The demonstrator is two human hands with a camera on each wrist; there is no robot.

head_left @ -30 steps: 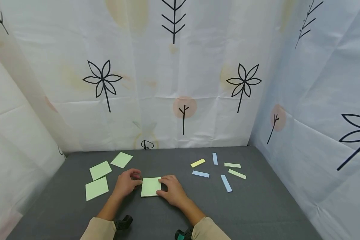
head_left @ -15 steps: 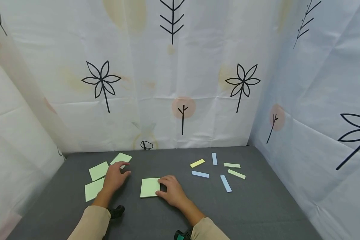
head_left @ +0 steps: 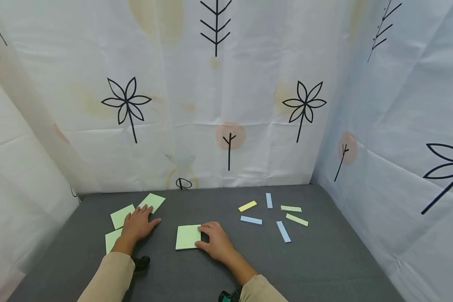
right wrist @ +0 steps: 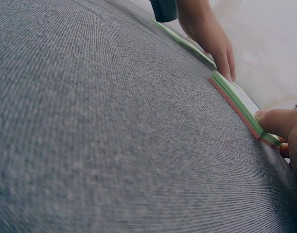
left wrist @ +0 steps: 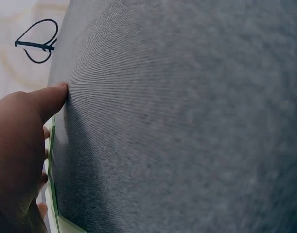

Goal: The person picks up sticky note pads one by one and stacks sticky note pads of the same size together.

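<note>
A thick square pad of light green sticky notes [head_left: 186, 238] lies on the dark grey table. My right hand [head_left: 218, 243] holds its right side between thumb and fingers. In the right wrist view the pad [right wrist: 238, 102] shows a reddish layer under the green. Over the loose green square sheets at the left reaches my left hand [head_left: 137, 226], fingers spread, fingertips on the far sheet [head_left: 154, 202]. It partly covers the other two, a middle sheet [head_left: 120, 216] and a nearer sheet [head_left: 112, 240]. The left thumb [left wrist: 53, 99] extends toward the table in the left wrist view.
Several thin strips lie at the right: a yellow strip [head_left: 247, 206], blue strips such as this blue strip [head_left: 251, 220], and pale green strips like this green strip [head_left: 297, 219]. Patterned white cloth [head_left: 181, 147] hangs behind the table and along both sides.
My left hand has moved left from beside the pad to the loose sheets, and its fingers have come down over them. The right hand keeps its hold on the pad.
</note>
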